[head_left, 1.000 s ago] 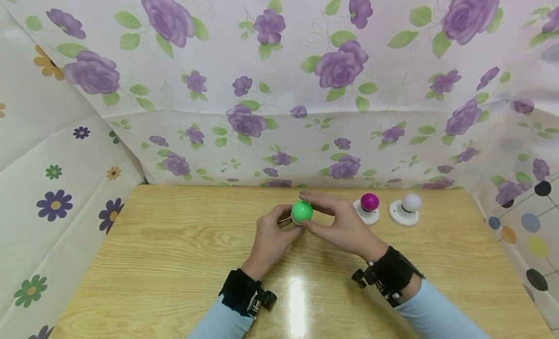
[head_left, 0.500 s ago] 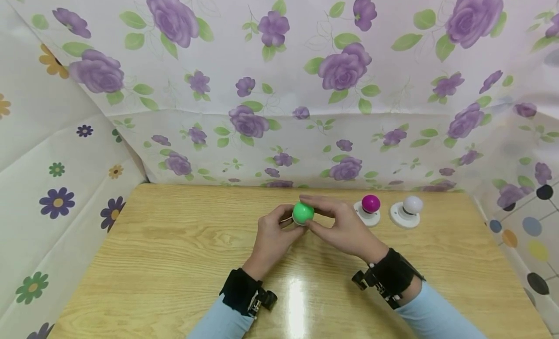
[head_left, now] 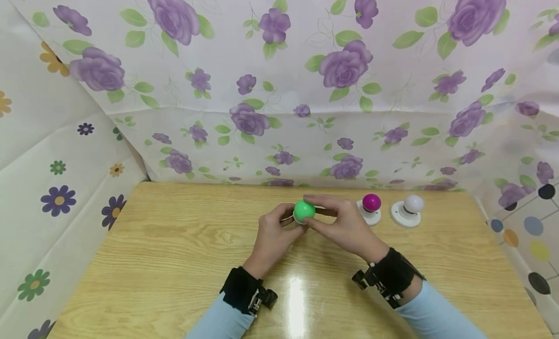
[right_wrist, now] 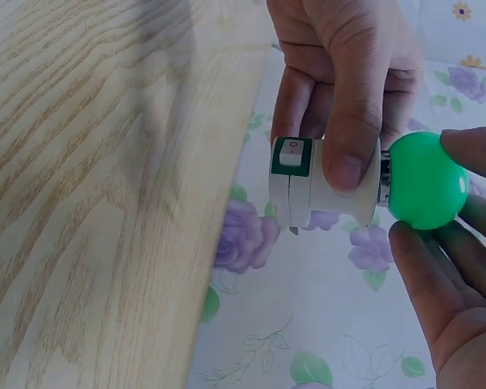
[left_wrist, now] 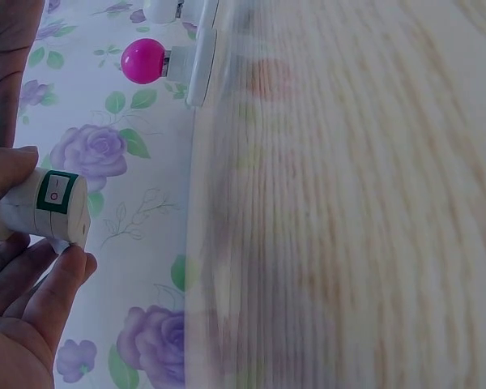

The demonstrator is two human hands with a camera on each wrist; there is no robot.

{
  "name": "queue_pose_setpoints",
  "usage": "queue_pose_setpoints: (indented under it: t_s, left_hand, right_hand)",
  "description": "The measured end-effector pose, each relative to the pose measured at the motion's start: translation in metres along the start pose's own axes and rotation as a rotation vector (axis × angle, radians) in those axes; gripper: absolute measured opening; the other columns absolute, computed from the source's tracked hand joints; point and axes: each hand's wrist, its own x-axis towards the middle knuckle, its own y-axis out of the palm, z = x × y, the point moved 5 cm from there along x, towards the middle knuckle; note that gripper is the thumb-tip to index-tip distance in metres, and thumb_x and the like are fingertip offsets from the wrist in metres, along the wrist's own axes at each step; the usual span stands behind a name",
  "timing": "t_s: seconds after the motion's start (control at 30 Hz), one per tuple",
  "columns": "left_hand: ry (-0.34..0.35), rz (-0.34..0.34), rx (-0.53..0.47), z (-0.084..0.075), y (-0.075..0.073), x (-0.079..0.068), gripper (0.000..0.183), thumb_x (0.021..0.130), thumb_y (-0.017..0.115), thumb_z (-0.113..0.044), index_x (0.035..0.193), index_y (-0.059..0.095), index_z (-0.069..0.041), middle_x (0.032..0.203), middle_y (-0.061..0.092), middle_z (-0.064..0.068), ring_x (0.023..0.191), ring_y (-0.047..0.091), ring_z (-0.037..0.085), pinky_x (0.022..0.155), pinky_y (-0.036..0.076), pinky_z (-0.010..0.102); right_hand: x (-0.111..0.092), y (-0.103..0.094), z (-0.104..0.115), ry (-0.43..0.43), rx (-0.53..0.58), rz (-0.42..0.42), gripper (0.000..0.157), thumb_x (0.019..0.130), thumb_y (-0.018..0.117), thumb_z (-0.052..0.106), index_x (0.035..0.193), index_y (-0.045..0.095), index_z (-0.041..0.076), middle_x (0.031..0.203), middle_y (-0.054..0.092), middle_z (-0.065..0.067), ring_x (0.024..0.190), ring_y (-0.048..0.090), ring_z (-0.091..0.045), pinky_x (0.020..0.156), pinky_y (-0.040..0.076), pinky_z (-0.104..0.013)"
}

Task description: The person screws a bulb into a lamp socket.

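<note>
A round green light bulb is at the middle of the head view, between both hands. My left hand grips a white lamp socket with a small rocker switch on its side. The thumb presses on the socket body in the right wrist view. My right hand pinches the green bulb, thumb on one side and fingers on the other. A strip of the bulb's metal base shows at the socket's mouth; the rest of the base is hidden. Socket and bulb are held above the table.
A magenta bulb stands in a white round-based socket just beyond the right hand. Further right is a white bulb in a similar socket. The wooden table meets a flowered cloth wall at the back.
The right hand's fingers shift slightly on the green bulb. The left hand holds the socket in nearly the same place, and the head view moves a little.
</note>
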Motion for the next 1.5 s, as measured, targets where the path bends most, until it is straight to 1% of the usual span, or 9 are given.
queue_pose_setpoints:
  t_s: [0.1, 0.27, 0.4, 0.7, 0.9, 1.07, 1.2, 1.4, 1.5]
  left_hand:
    - [-0.005, 0.001, 0.001, 0.0, 0.0, 0.0, 0.037, 0.08, 0.072, -0.03, 0.113, 0.059, -0.017, 0.111, 0.06, -0.005, 0.104, 0.056, 0.008, 0.082, 0.046, 0.027]
    - [-0.014, 0.0, -0.003, -0.001, 0.0, 0.0, 0.037, 0.08, 0.072, -0.03, 0.113, 0.06, -0.018, 0.111, 0.06, -0.007, 0.104, 0.056, 0.008, 0.083, 0.046, 0.028]
    - [-0.018, -0.002, -0.01, -0.001, -0.001, 0.0, 0.038, 0.08, 0.072, -0.03, 0.113, 0.06, -0.018, 0.112, 0.059, -0.007, 0.104, 0.056, 0.008, 0.083, 0.046, 0.028]
    - [-0.02, 0.001, -0.021, -0.003, -0.001, 0.0, 0.037, 0.08, 0.072, -0.031, 0.112, 0.06, -0.018, 0.11, 0.059, -0.005, 0.104, 0.056, 0.01, 0.083, 0.046, 0.027]
    - [-0.008, 0.004, -0.015, -0.003, -0.001, 0.0, 0.038, 0.08, 0.072, -0.031, 0.113, 0.059, -0.018, 0.111, 0.059, -0.004, 0.104, 0.056, 0.01, 0.083, 0.046, 0.027]
    - [-0.002, 0.004, -0.015, -0.003, -0.001, -0.001, 0.038, 0.08, 0.072, -0.03, 0.114, 0.059, -0.018, 0.111, 0.059, -0.005, 0.104, 0.056, 0.01, 0.083, 0.046, 0.026]
    - [-0.001, 0.004, -0.011, -0.002, -0.001, -0.001, 0.038, 0.08, 0.072, -0.03, 0.114, 0.059, -0.018, 0.111, 0.059, -0.006, 0.104, 0.056, 0.009, 0.083, 0.046, 0.027]
    - [-0.003, 0.003, -0.01, -0.001, -0.001, -0.001, 0.038, 0.08, 0.071, -0.031, 0.113, 0.059, -0.017, 0.111, 0.059, -0.006, 0.104, 0.056, 0.009, 0.083, 0.046, 0.027]
    - [-0.005, 0.005, -0.009, -0.001, 0.0, -0.001, 0.037, 0.081, 0.071, -0.031, 0.113, 0.059, -0.018, 0.111, 0.059, -0.006, 0.104, 0.056, 0.009, 0.083, 0.046, 0.027]
  right_hand:
    - [-0.001, 0.001, -0.009, -0.002, 0.0, -0.012, 0.043, 0.079, 0.071, 0.003, 0.12, 0.06, 0.005, 0.122, 0.057, -0.009, 0.106, 0.057, -0.023, 0.083, 0.047, -0.032]
    - [-0.002, 0.002, -0.028, -0.026, -0.01, -0.009, 0.047, 0.081, 0.073, 0.017, 0.125, 0.058, 0.018, 0.128, 0.054, 0.002, 0.109, 0.055, -0.014, 0.085, 0.046, -0.04]
    - [-0.001, 0.002, -0.031, -0.053, -0.012, 0.008, 0.048, 0.082, 0.071, 0.023, 0.128, 0.056, 0.023, 0.132, 0.05, 0.006, 0.113, 0.052, -0.013, 0.087, 0.045, -0.039]
    - [-0.002, 0.005, -0.027, -0.089, -0.01, 0.054, 0.052, 0.083, 0.069, 0.011, 0.132, 0.053, 0.019, 0.136, 0.047, 0.002, 0.119, 0.047, -0.015, 0.091, 0.042, -0.035]
    - [0.0, 0.002, -0.004, -0.084, 0.006, 0.068, 0.046, 0.083, 0.066, 0.0, 0.127, 0.054, 0.003, 0.13, 0.051, -0.013, 0.113, 0.052, -0.024, 0.087, 0.044, -0.04]
    - [0.001, 0.001, 0.006, -0.041, 0.001, 0.069, 0.044, 0.082, 0.066, -0.002, 0.125, 0.055, 0.0, 0.126, 0.053, -0.016, 0.11, 0.054, -0.026, 0.086, 0.045, -0.04]
    - [-0.001, 0.002, -0.003, -0.022, -0.003, 0.042, 0.045, 0.081, 0.067, 0.0, 0.125, 0.056, 0.003, 0.125, 0.055, -0.013, 0.109, 0.055, -0.024, 0.085, 0.046, -0.04]
    - [-0.003, 0.004, -0.028, 0.0, 0.001, 0.01, 0.044, 0.083, 0.07, 0.016, 0.126, 0.058, 0.017, 0.124, 0.056, 0.001, 0.107, 0.056, -0.014, 0.084, 0.047, -0.039]
    - [-0.004, 0.004, -0.033, -0.017, 0.006, 0.005, 0.044, 0.083, 0.07, 0.021, 0.125, 0.059, 0.016, 0.124, 0.057, 0.001, 0.106, 0.056, -0.012, 0.082, 0.048, -0.038]
